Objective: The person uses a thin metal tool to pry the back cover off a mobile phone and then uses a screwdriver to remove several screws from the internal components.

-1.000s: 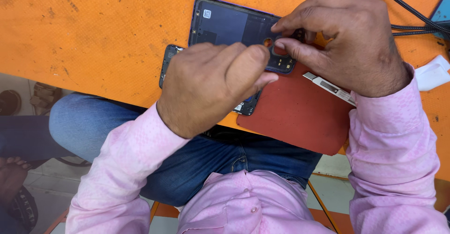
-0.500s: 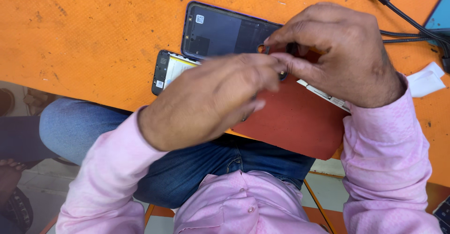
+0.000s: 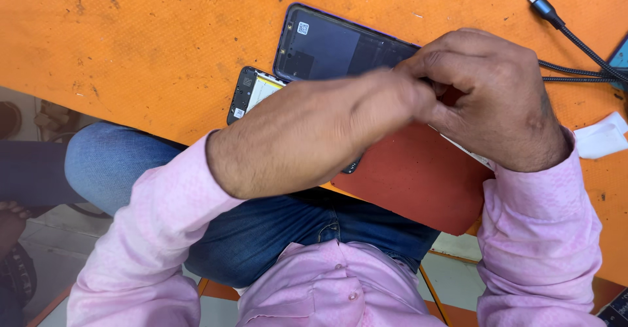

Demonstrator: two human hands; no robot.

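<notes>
Centre-right of the frame, both hands meet over an opened phone on the orange worktop (image 3: 131, 45). Right hand (image 3: 497, 98) is curled, fingers bunched tight w/ the left hand (image 3: 366, 114) fingertips; what they pinch is hidden, likely a small part. Phone body (image 3: 252, 91), internals showing, lies mid-frame under the left forearm; its dark glossy back cover (image 3: 333, 45) sits just above, touching. Step looks like fitting or lifting a tiny component; next move calls for fine, steady fingertip work. Matte red-brown mat (image 3: 412, 183) lies underneath, braided black cable (image 3: 575, 39) upper right, white tissue (image 3: 605, 137) at right edge.
</notes>
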